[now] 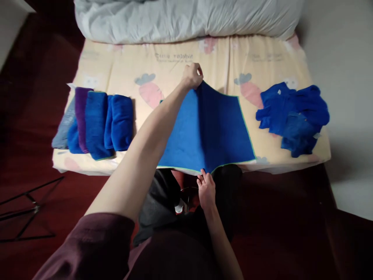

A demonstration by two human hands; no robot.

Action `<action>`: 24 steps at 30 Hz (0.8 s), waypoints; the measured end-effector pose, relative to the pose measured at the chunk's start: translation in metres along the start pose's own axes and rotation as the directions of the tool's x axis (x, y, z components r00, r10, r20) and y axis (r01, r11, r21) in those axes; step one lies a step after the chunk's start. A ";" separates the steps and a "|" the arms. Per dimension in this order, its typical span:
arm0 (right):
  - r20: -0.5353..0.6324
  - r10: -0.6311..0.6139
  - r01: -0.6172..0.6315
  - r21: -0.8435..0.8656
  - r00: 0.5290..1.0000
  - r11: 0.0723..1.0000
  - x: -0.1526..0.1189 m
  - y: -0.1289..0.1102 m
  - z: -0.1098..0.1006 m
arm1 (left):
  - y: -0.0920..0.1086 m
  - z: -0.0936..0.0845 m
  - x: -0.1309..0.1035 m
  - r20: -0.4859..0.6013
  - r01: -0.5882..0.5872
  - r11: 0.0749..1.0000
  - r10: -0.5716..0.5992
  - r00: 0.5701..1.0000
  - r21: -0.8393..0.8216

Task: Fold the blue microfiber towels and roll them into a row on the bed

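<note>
A blue towel (224, 128) with thin green edging lies spread across the front of the bed, its middle raised into a ridge. My left hand (192, 76) reaches to the far edge and pinches the towel there. At the near edge my right hand (206, 186) grips the same towel between thumb and fingers, in line with the ridge. The towel's left half is partly hidden behind my left forearm.
Folded cloths (96, 124), blue, purple and grey-blue, stand in a row at the left. A crumpled blue heap (294, 114) lies at the right. A grey-white quilt (186, 21) is bundled at the back of the bed (116, 70). A black tripod stand (35, 208) is on the floor.
</note>
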State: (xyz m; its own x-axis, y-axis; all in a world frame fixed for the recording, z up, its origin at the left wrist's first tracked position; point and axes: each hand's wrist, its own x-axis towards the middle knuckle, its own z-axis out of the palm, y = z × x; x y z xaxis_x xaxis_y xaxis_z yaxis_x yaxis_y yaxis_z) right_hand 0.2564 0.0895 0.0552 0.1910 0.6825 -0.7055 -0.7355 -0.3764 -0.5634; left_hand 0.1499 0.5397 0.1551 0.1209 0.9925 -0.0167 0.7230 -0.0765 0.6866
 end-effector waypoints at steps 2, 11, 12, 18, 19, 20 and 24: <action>-0.004 -0.099 0.099 -0.054 0.995 0.994 -0.011 -0.009 -0.005 | 0.020 -0.018 -0.015 -0.011 -0.013 0.999 0.013 1.000 -0.046; -0.058 -0.717 0.637 -0.413 0.694 0.651 -0.045 -0.110 -0.042 | 0.086 -0.127 -0.111 -0.094 -0.129 0.912 0.100 0.990 -0.390; -0.074 -0.766 0.674 -0.427 0.639 0.603 -0.048 -0.126 -0.042 | 0.090 -0.141 -0.126 -0.104 -0.141 0.895 0.107 0.989 -0.424; -0.096 -0.943 0.886 -0.324 0.319 0.332 -0.068 -0.231 -0.024 | 0.105 -0.207 -0.212 -0.214 -0.260 0.803 0.169 0.962 -0.536; -0.078 -0.958 0.907 -0.308 0.277 0.288 -0.072 -0.247 -0.020 | 0.106 -0.215 -0.225 -0.235 -0.287 0.800 0.187 0.954 -0.528; -0.054 -0.968 0.923 -0.295 0.243 0.248 -0.078 -0.261 -0.015 | 0.106 -0.222 -0.236 -0.256 -0.315 0.801 0.208 0.944 -0.509; 0.096 -0.980 0.957 -0.252 0.175 0.147 -0.100 -0.300 0.000 | 0.103 -0.245 -0.273 -0.319 -0.413 0.849 0.311 0.895 -0.331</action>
State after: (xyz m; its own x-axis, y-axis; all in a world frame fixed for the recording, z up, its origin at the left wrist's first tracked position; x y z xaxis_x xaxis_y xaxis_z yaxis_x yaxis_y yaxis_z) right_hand 0.4581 0.1346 0.2947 0.6916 0.5488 0.4695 0.2386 0.4399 -0.8657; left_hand 0.0247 0.2839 0.4082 0.1162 0.8949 0.4308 0.3387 -0.4435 0.8298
